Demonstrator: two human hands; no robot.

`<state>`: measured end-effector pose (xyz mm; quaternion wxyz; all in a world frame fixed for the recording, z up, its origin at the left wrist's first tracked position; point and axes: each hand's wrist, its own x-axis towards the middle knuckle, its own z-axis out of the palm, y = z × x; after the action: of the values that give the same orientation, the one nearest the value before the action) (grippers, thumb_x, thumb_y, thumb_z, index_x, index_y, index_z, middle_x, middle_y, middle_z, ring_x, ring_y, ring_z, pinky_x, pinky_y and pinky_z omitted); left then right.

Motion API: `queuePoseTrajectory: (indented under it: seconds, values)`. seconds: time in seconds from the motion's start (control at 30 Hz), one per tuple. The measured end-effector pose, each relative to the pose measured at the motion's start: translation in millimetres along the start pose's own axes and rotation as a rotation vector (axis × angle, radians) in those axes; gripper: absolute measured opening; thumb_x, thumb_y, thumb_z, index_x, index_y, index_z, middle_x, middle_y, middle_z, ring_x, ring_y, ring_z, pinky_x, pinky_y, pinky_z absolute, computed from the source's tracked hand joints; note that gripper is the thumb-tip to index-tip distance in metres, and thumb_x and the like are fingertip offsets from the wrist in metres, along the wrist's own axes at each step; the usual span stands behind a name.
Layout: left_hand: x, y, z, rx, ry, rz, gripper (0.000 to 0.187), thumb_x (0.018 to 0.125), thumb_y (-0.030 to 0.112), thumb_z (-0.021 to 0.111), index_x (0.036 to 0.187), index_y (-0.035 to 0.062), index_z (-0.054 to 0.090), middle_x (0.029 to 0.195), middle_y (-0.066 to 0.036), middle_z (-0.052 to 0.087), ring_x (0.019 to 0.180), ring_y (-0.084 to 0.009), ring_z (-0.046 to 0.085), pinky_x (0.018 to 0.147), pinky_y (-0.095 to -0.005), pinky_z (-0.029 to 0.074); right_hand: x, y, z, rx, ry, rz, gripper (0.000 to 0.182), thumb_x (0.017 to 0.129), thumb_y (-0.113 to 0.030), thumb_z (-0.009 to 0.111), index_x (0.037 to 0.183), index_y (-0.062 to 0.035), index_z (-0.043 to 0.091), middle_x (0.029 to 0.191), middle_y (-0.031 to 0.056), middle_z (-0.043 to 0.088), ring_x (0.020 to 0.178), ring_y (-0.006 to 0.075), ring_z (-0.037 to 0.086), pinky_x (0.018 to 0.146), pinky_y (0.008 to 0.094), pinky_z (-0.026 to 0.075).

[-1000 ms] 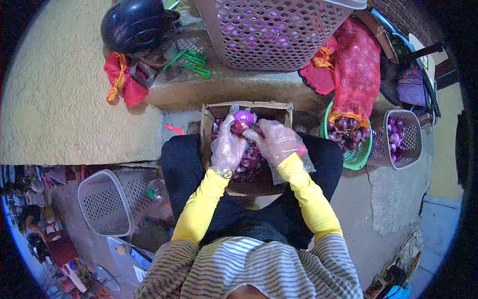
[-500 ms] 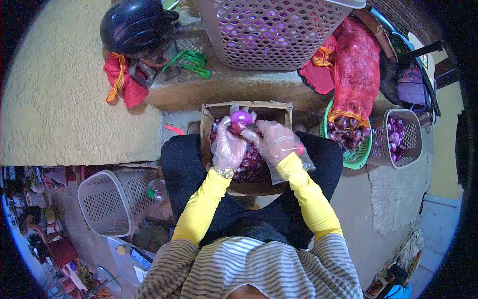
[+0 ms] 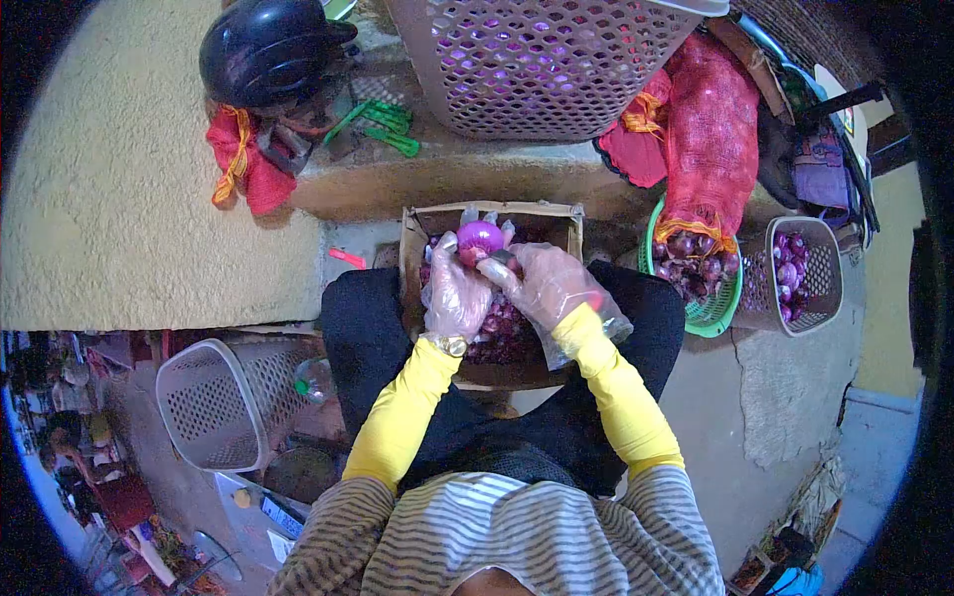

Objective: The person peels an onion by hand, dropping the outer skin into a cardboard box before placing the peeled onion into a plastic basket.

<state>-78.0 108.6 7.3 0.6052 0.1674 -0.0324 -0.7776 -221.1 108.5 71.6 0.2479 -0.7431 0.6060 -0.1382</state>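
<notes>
A purple onion point(image 3: 479, 242) is held above an open cardboard box point(image 3: 491, 374), whose inside holds onion skins point(image 3: 505, 333). Around the onion's left side are the fingers of my left hand point(image 3: 460, 293), in a clear plastic glove. My right hand point(image 3: 553, 281), gloved the same way, is closed at the onion's lower right; something small and dark shows between its thumb and fingers, too hidden to name. The box sits between my knees.
A large crate of onions point(image 3: 556, 74) stands on the ledge ahead. To the right are a red net sack point(image 3: 711, 139), a green basket point(image 3: 712, 316) and a smaller crate point(image 3: 830, 288), with onions. A tipped crate point(image 3: 209, 407) and a bottle point(image 3: 314, 380) lie left; a black helmet point(image 3: 263, 50) rests upper left.
My right hand has shifted slightly, its thumb now lower and further left against the onion. My left hand and the onion have hardly moved.
</notes>
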Motion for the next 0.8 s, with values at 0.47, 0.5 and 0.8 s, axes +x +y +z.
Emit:
queuePoseTrajectory:
  seconds: [0.47, 0.5, 0.8]
  values:
    - [-1, 3, 4, -0.006, -0.038, -0.015, 0.054, 0.103, 0.034, 0.045, 0.151, 0.0112, 0.035, 0.154, -0.018, 0.038, 0.142, -0.0401, 0.038, 0.115, -0.0544, 0.037, 6, 14, 10, 0.288, -0.089, -0.017, 0.057, 0.096, -0.056, 0.053, 0.102, -0.003, 0.072, 0.088, 0.0252, 0.069, 0.089, 0.0451, 0.067, 0.08, 0.0491, 0.052]
    - [-1, 2, 4, 0.002, -0.034, -0.011, 0.054, 0.103, 0.034, 0.045, 0.151, 0.0107, 0.035, 0.154, -0.019, 0.038, 0.142, -0.04, 0.039, 0.115, -0.0545, 0.037, 6, 15, 11, 0.307, -0.068, -0.049, 0.052, 0.099, -0.051, 0.052, 0.103, -0.0027, 0.072, 0.088, 0.0255, 0.069, 0.09, 0.0466, 0.066, 0.08, 0.0476, 0.052]
    - [-2, 6, 2, 0.086, -0.029, 0.01, 0.057, 0.102, 0.035, 0.046, 0.152, 0.0113, 0.034, 0.154, -0.018, 0.04, 0.141, -0.0382, 0.04, 0.114, -0.0536, 0.039, 5, 16, 10, 0.144, -0.101, -0.243, 0.049, 0.094, -0.053, 0.059, 0.099, -0.0063, 0.073, 0.084, 0.021, 0.07, 0.079, 0.0412, 0.068, 0.071, 0.046, 0.054]
